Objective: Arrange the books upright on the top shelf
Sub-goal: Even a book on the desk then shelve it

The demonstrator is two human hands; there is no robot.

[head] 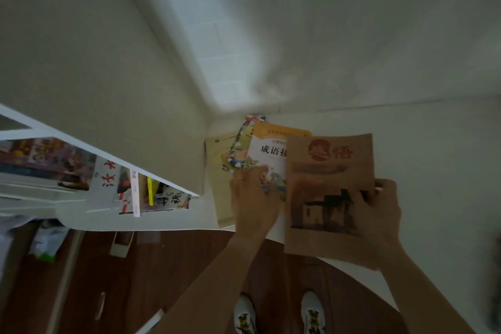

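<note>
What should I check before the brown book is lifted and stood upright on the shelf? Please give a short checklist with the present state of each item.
1. Right hand grips the brown book at its right edge: ok.
2. Left hand is free to help: not ok, it rests on the white and orange book.
3. Brown book is clear of the pile: not ok, it overlaps the white and orange book.
4. Brown book lies fully on the white surface: not ok, its near end overhangs.
5. Room for it on the shelf: cannot tell.
</note>
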